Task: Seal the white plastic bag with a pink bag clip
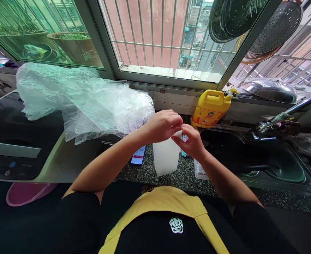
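Observation:
A frosted white bag [166, 159] hangs over the dark speckled counter, flat and upright. Both hands meet at its top right corner. My left hand [166, 123] is closed in a pinch there, its fingertips partly hidden. My right hand [191, 141] pinches the same corner from the right, thumb over the front. Behind the bag, a small pink and teal patterned item [184, 144] is partly covered by my right hand. To the left of the bag lies a phone [137, 156] with its screen lit. A clear plastic container [199, 170] sits under my right forearm.
Large crumpled clear plastic sheeting [91, 102] spreads over the left side below the window. A yellow jug [209, 108] stands behind my hands. On the right is a dark sink [285, 165] with a faucet [282, 116]. A pink basin [29, 194] is low at left.

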A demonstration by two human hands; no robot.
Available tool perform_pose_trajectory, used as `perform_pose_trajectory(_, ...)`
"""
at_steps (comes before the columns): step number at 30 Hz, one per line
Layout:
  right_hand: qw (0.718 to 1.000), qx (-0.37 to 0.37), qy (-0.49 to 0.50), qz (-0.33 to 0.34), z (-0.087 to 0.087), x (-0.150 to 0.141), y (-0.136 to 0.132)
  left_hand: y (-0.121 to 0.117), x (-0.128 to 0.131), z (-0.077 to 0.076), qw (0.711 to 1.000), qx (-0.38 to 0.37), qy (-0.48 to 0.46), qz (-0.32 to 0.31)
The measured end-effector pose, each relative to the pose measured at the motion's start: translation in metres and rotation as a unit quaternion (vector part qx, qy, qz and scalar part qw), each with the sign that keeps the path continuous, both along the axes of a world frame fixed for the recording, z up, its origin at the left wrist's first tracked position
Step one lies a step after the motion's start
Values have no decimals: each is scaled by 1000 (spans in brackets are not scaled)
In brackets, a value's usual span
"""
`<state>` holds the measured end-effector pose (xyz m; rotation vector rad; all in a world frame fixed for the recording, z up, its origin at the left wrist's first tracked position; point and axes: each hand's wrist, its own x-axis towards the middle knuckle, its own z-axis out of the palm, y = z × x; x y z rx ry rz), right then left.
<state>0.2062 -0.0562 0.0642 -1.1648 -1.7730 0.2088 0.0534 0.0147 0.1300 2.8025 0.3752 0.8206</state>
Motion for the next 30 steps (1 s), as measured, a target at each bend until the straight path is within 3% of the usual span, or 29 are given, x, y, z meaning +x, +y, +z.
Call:
perform_pose_trajectory(4, 1000, 21, 22, -6, 2, -7, 1, 4, -15, -4, 991, -36, -123, 23)
perform_pose_trajectory(8, 998, 33, 53, -11, 2, 6, -4, 19, -37, -37, 937, -163, -297, 86)
perform_pose_trajectory(12, 997, 26, 74, -12, -1, 15, -8, 23, -30, -72, 897, -353, -264, 23)
perform_pose_trajectory(15, 997, 2, 77, -22, -8, 18, -9, 16, -15, -79, 862, -435, -260, 16)
perform_pose_trajectory(17, 997, -14, 76, -30, -10, 22, -11, 11, -10, -77, 850, -450, -272, 37)
perform_pose_trajectory(19, 997, -28, 63, -25, -5, 28, -12, 7, -8, -75, 855, -440, -270, 57)
perform_pose_trajectory(26, 996, -18, -92, -5, 48, 38, -1, -11, 1, -68, 883, -388, -256, 61)
perform_pose_trajectory(30, 977, -50, -209, 8, 64, 24, 12, -18, 7, -62, 903, -343, -250, 56)
